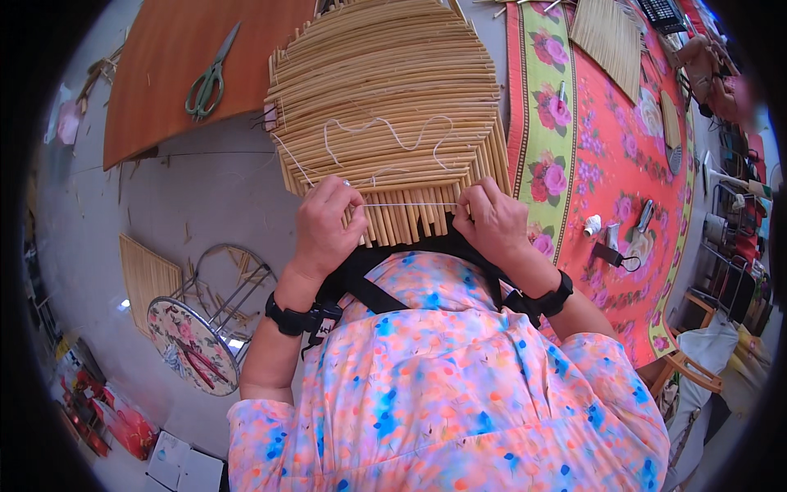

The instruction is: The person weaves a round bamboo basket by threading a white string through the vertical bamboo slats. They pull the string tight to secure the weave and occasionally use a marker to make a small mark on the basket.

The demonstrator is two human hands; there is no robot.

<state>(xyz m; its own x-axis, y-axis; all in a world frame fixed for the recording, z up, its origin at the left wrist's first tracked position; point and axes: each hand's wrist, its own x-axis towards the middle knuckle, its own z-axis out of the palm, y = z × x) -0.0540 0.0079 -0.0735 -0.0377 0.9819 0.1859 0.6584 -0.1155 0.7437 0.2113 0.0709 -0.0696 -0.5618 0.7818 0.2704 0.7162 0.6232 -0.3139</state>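
Here, the left hand and right hand pinch thin white string between fingers, left-to-right across the tan reed panel's near end.

Round flowered stool; red floral tablecloth

Stick panel cut off by top edge.

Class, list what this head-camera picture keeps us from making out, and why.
How the white string is gripped: head view, hidden by the left hand and right hand.
Far end of the stick panel: head view, cut off by the upper edge.
Far end of the brown table: head view, cut off there too.
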